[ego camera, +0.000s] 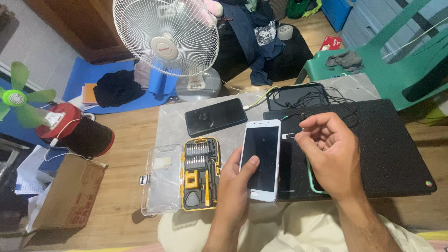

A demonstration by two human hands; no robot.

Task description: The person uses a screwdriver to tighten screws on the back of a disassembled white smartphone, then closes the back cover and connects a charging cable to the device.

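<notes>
The black rectangular mat (373, 144) covered the right part of the grey stone-patterned tabletop (170, 123) and lay beneath both hands. A white pedestal fan (166, 37) stood beyond the far edge, and a green plastic chair (396, 51) stood at upper right. A brown cardboard box (70, 191) sat on the wooden floor to the left.

The open tool case with its clear plastic lid (161, 179) lay just left of the left hand; its yellow and black tray (200, 172) held rows of screwdriver bits, a driver handle and a dark triangular pick.

A black smartphone (215, 116) lay face up on the tabletop beyond the case. A white-framed smartphone with a dark screen (261, 158) was gripped in the left hand (235, 186), fingers curled behind it and the thumb pressed on the glass (screen facing up).

The right hand (329, 154) hovered just right of that phone, partly closed, its thumb and forefinger pinching a small thin metal pin (290, 135) near the phone's upper right edge. A second phone in a mint-green case (311, 179) lay partly hidden under that hand.
</notes>
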